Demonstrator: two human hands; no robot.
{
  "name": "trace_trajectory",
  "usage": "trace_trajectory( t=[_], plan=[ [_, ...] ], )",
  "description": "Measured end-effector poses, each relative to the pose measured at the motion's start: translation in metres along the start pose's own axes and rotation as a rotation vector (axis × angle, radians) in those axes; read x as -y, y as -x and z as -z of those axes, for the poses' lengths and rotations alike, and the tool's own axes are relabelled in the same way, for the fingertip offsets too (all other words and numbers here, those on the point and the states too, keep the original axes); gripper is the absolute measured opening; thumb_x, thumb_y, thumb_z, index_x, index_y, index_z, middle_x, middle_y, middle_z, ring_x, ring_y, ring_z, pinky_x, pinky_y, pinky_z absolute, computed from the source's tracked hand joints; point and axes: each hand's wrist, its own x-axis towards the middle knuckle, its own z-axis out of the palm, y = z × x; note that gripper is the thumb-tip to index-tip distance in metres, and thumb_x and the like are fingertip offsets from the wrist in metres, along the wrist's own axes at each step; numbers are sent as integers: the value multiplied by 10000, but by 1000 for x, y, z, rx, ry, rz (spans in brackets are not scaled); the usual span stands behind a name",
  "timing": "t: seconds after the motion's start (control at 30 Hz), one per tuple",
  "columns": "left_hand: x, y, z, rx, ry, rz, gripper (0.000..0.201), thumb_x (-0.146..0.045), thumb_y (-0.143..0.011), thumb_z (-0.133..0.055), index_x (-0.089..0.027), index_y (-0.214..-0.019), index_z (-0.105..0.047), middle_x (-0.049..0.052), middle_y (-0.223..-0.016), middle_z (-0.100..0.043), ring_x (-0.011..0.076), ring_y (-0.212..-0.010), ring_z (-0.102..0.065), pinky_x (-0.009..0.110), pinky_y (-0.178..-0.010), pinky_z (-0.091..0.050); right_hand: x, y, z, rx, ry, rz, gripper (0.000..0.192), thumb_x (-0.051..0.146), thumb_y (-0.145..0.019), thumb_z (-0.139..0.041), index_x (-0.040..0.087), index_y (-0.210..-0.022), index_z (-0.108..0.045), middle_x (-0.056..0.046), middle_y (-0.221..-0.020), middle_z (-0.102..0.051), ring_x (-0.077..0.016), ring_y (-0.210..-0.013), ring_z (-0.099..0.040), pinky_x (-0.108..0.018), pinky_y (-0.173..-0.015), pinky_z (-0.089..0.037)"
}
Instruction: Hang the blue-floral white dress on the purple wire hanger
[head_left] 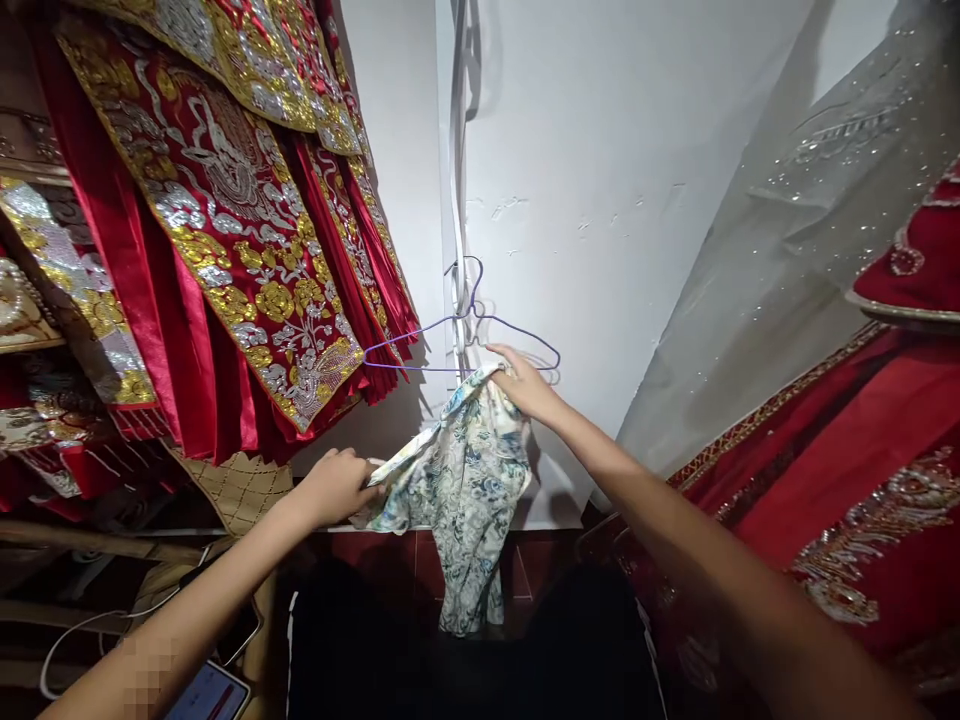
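Garment of pale cloth printed with blue and green flowers [469, 500], hanging between two hands before a white wall [600, 200], its lower end lost in shadow. Left hand [337, 485] closed around one edge of the cloth, fingertips hidden in the folds. Right hand [525, 385] pinching the garment's top at the bar of a thin purple wire hanger [450, 322]; the hanger's hook blends into white cables [456, 200] behind. Red robes with gold and silver embroidery [225, 220], left, cut off by the frame. Phone [210, 695], bottom left, partly visible.
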Motion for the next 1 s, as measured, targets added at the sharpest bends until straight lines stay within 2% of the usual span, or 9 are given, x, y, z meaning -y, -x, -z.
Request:
trace_trajectory(
  t=[0.13, 0.27, 0.43, 0.57, 0.63, 0.73, 0.87, 0.93, 1.0],
  plan=[
    [8, -5, 12, -82, 122, 64, 330, -386, -932, -452, -228, -1048, -717, 136, -1002, -731, 300, -993, -654, 360, -842, -452, -36, -12, -19, 76, -28, -69, 365, 289, -829, -515, 182, -1119, -709, -104, -1217, -690, -264, -1180, -587, -394, -1028, -409],
    [16, -12, 21, -200, 262, 145, 403, -387, -962, -383, -199, -1214, -634, 143, -1141, -715, 299, -1048, -664, 358, -890, -455, -49, 0, 11, 37, 32, -28, 225, 235, -750, -533, 164, -822, -734, -58, -839, -727, -234, -836, -641, -323, -779, -471],
    [-6, -38, 45, -437, 428, 104, 391, -386, -981, -344, -164, -1143, -622, 131, -1061, -730, 276, -959, -679, 353, -865, -475, -30, 21, 49, 75, 67, -40, 181, 231, -715, -561, 163, -751, -726, -22, -694, -681, -178, -631, -564, -272, -590, -396],
    [-33, -73, 71, -680, 557, -16, 290, -343, -952, -425, -167, -1053, -632, 124, -1108, -715, 260, -1064, -654, 358, -925, -477, -7, 40, 43, 150, -23, -3, 188, 211, -735, -549, 171, -770, -729, -29, -758, -711, -194, -705, -615, -275, -626, -427],
    [-36, -91, 82, -729, 613, -108, 249, -283, -916, -474, -171, -1079, -625, 115, -1157, -700, 247, -1112, -642, 360, -946, -480, 1, 48, 37, 201, -85, 21, 207, 215, -758, -553, 181, -819, -749, -39, -824, -729, -205, -750, -634, -286, -657, -453],
    [-25, -109, 92, -645, 634, -186, 293, -250, -873, -508, -164, -1112, -656, 100, -1123, -719, 233, -1049, -660, 355, -926, -500, 5, 57, 41, 201, -53, 41, 356, 181, -758, -562, 218, -1052, -759, -52, -982, -739, -209, -795, -648, -302, -698, -479],
    [-3, -114, 101, -423, 731, -204, 297, -374, -872, -553, -162, -989, -726, 88, -1006, -747, 238, -922, -674, 324, -817, -525, -7, 52, 77, -114, 119, -20, 771, 162, -722, -621, 212, -1475, -467, -25, -796, -721, -191, -634, -611, -301, -622, -466],
    [6, -113, 106, -314, 850, -194, 316, -428, -858, -591, -167, -969, -731, 88, -966, -745, 224, -840, -672, 303, -718, -526, -15, 42, 103, -240, 151, -71, 751, 207, -705, -686, 157, -1434, -515, -33, -737, -710, -197, -625, -611, -307, -612, -461],
    [13, -113, 110, -212, 991, -147, 316, -445, -832, -632, -167, -949, -725, 93, -899, -738, 205, -739, -661, 291, -625, -511, -17, 28, 127, -198, 117, -136, 500, 272, -693, -735, 130, -1171, -716, -74, -758, -725, -202, -635, -624, -311, -593, -457]
  ],
)
